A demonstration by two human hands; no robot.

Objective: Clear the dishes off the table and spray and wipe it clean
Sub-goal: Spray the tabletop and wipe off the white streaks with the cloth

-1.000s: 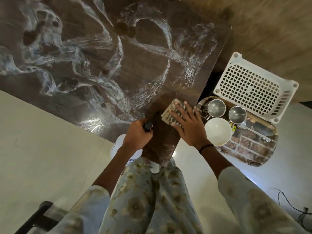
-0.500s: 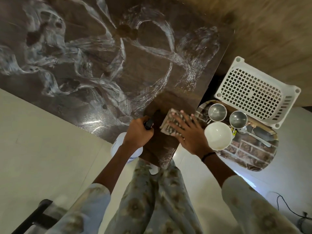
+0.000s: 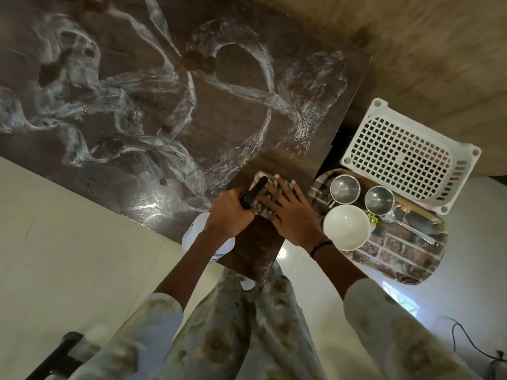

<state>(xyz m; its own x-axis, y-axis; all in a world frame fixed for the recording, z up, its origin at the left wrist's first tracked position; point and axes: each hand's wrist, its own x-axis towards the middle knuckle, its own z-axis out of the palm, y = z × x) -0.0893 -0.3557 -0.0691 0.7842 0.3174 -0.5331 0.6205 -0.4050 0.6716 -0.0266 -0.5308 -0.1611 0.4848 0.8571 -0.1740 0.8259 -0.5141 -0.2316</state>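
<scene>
Near table point(image 3: 219, 78) corner, hands now touching.

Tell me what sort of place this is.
Probably a home dining or kitchen area: a dark table smeared with cleaning foam, a tray holding steel cups and a white bowl, and a white dish basket.

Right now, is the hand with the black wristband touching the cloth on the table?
Touching. The head view shows the right hand lying flat on the patterned cloth, fingers spread across it and pressing it onto the wet table, with no gap.
</scene>
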